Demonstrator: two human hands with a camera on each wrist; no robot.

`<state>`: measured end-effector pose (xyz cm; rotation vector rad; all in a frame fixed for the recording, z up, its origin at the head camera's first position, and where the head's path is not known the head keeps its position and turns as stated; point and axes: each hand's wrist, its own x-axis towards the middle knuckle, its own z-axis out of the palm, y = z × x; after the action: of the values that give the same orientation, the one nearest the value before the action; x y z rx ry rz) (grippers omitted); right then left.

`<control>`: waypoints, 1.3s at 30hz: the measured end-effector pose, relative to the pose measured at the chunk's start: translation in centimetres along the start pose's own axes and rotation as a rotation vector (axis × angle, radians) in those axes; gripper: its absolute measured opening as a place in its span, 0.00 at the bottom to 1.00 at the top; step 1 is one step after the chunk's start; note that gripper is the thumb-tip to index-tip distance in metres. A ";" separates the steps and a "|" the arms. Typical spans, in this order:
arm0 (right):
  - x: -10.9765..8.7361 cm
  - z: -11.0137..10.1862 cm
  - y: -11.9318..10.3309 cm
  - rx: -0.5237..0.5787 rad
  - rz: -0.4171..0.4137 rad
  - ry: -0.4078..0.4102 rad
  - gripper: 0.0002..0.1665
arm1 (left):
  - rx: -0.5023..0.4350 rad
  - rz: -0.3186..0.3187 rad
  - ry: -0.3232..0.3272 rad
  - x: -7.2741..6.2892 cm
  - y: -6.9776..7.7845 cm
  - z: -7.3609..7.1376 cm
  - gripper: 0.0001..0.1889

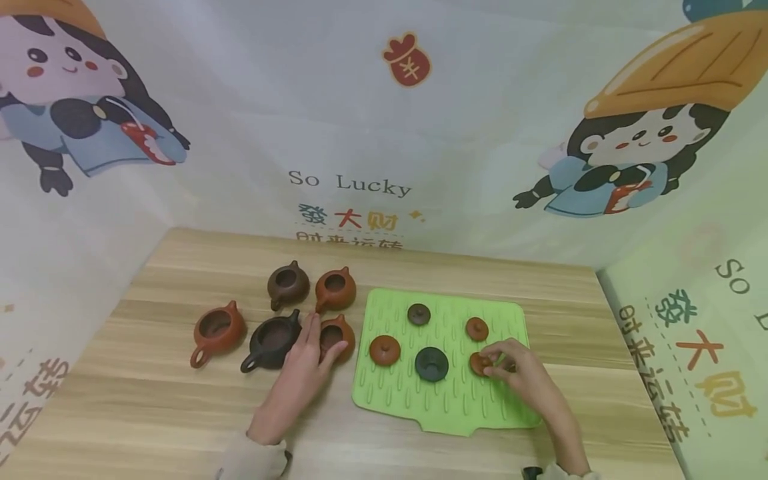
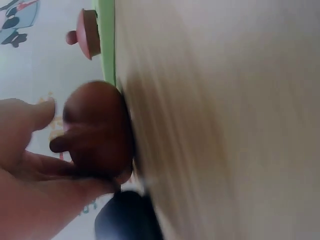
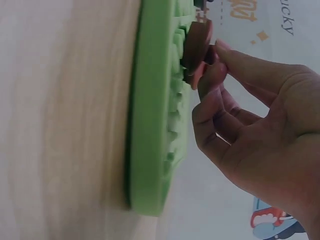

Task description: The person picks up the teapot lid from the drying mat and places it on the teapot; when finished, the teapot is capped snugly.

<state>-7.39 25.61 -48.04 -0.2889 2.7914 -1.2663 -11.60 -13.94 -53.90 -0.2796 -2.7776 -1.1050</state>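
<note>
My left hand [image 1: 309, 360] has its fingers stretched along the side of a small reddish-brown teapot [image 1: 337, 341], between it and a black teapot [image 1: 273, 343]. Its thumb reaches over the near side of the reddish-brown pot. In the left wrist view that teapot [image 2: 97, 132] stands lidless on the table, thumb tip a little apart from it. With thumb and fingertips, my right hand [image 1: 525, 373] pinches the knob of a small reddish-brown teapot lid [image 1: 479, 364]. The right wrist view shows this lid [image 3: 197, 47] tilted, close over the green mat [image 3: 150, 130].
Other lidless teapots stand at left: a dark brown one [image 1: 288, 283], an orange-brown one [image 1: 336, 288] and a reddish one [image 1: 219, 330]. On the green mat [image 1: 396, 400] lie brown [image 1: 419, 314], reddish [image 1: 385, 350], small reddish [image 1: 477, 329] and upturned black [image 1: 431, 364] lids.
</note>
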 end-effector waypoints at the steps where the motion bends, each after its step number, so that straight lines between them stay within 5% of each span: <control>1: 0.0 0.0 0.1 0.005 -0.001 0.004 0.14 | -0.005 -0.003 0.003 0.1 0.0 0.1 0.46; 11: 0.1 0.2 0.9 0.019 0.004 0.045 0.12 | -0.037 -0.093 -0.031 0.0 0.4 0.3 0.51; 19: 0.0 -0.1 0.4 0.019 0.055 0.080 0.10 | -0.065 -0.042 0.025 -0.2 -0.6 1.1 0.52; 39: 2.4 -0.5 -3.6 -0.012 -0.149 0.091 0.09 | -0.085 -0.095 0.065 -0.6 -0.4 0.7 0.50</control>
<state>-9.34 23.21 -44.97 -0.4587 2.9027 -1.3258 -11.13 -13.83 -54.78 -0.1189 -2.7164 -1.2323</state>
